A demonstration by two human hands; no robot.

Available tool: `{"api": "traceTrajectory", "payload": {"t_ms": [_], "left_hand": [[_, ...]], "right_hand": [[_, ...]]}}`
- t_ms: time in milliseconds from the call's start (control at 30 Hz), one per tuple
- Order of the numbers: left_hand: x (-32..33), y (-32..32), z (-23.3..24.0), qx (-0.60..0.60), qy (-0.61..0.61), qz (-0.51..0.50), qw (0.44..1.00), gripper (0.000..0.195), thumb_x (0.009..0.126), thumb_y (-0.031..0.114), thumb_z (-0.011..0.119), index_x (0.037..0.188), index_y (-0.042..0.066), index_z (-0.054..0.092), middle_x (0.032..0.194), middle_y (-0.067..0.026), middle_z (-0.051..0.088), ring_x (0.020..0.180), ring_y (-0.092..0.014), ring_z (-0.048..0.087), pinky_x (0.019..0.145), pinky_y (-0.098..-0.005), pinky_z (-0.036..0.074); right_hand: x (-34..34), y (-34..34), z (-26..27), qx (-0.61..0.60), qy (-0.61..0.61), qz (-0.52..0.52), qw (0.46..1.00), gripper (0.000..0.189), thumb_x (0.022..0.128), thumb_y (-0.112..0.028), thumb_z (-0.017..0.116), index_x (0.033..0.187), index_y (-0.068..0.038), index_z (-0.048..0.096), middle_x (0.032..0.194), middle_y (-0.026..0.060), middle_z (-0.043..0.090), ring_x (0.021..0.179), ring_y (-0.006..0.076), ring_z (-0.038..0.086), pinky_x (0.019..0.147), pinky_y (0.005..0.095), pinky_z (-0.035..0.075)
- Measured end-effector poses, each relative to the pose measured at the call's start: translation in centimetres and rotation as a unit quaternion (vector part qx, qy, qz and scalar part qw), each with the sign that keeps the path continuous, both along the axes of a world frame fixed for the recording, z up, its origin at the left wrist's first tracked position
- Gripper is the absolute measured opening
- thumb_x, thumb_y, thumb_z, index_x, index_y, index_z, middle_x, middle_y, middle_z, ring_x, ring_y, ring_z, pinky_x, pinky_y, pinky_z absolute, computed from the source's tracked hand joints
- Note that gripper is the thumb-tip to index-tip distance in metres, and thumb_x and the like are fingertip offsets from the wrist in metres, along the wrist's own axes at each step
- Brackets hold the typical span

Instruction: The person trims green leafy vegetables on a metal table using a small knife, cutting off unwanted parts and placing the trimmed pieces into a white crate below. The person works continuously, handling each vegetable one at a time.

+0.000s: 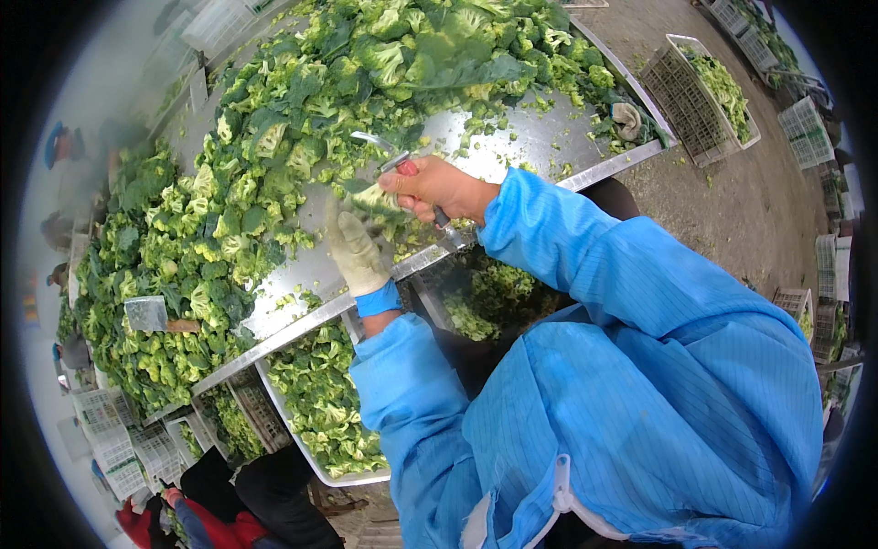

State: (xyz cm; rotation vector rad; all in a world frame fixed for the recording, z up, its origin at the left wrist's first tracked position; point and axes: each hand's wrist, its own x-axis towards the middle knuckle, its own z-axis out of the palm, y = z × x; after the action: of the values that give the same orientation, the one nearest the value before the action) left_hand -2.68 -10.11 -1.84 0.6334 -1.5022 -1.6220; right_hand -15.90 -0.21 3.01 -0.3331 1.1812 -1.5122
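Observation:
My right hand (437,189) is bare and closed around a hand-held cutting tool (407,167) with a red part, a grey handle end and a curved metal head pointing away from me. A pale-stemmed broccoli piece (374,197) lies against its fingers, between my two hands. My left hand (358,254) wears a cream glove with a blue band at the wrist. Its fingers are blurred and point up beside the broccoli piece, with nothing visible in the palm. Both hands are above the front edge of a metal table (291,267). Cut broccoli (302,103) is heaped beyond them.
A cleaver (147,313) with a wooden handle rests on the broccoli at left. Below the table edge stands a white crate (302,436) of florets. A glove (625,121) lies at the right corner; a crate (686,103) is on the floor. Another person (226,515) sits lower left.

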Motion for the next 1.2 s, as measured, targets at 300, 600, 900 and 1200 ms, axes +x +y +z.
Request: {"api": "traceTrajectory", "payload": {"t_ms": [300,600,900,1200], "left_hand": [[0.3,1.7,2.9,0.165,0.032,-0.005,0.986,0.047,0.087,0.041,0.056,0.117,0.005,0.051,0.097,-0.0072,0.057,0.083,-0.017,0.053,0.057,-0.0274,0.047],[0.8,1.0,2.0,0.059,-0.049,-0.062,0.995,0.041,0.087,0.037,0.051,0.108,0.001,0.055,0.096,-0.0079,0.058,0.086,-0.019,0.057,0.071,-0.0308,0.049],[1.9,-0.5,0.9,0.348,0.049,-0.065,0.934,0.044,0.08,0.044,0.054,0.106,0.008,0.056,0.098,-0.0088,0.061,0.088,-0.024,0.06,0.072,-0.0387,0.052],[8.4,5.3,2.5,0.396,0.111,0.082,0.908,0.037,0.084,0.042,0.055,0.102,0.009,0.058,0.091,-0.0075,0.062,0.077,-0.022,0.06,0.069,-0.0363,0.051]], "right_hand": [[1.9,-0.1,0.4,0.01,0.156,0.035,0.987,0.025,0.078,-0.025,0.071,0.071,-0.003,0.06,0.052,0.0006,0.051,0.037,0.0074,0.04,0.034,0.0236,0.029],[1.8,-0.1,0.6,0.011,0.136,0.134,0.982,0.016,0.078,-0.016,0.065,0.073,-0.004,0.057,0.051,-0.0009,0.044,0.038,0.0069,0.036,0.036,0.0238,0.026],[2.3,1.1,3.1,0.021,0.157,0.207,0.965,0.014,0.074,-0.014,0.064,0.072,-0.002,0.056,0.052,-0.0014,0.042,0.042,0.0107,0.04,0.038,0.0293,0.033],[11.1,2.0,2.3,-0.155,0.647,0.169,0.727,0.034,0.072,-0.022,0.069,0.099,-0.006,0.058,0.073,0.0114,0.058,0.065,0.0311,0.057,0.058,0.0391,0.046]]}}
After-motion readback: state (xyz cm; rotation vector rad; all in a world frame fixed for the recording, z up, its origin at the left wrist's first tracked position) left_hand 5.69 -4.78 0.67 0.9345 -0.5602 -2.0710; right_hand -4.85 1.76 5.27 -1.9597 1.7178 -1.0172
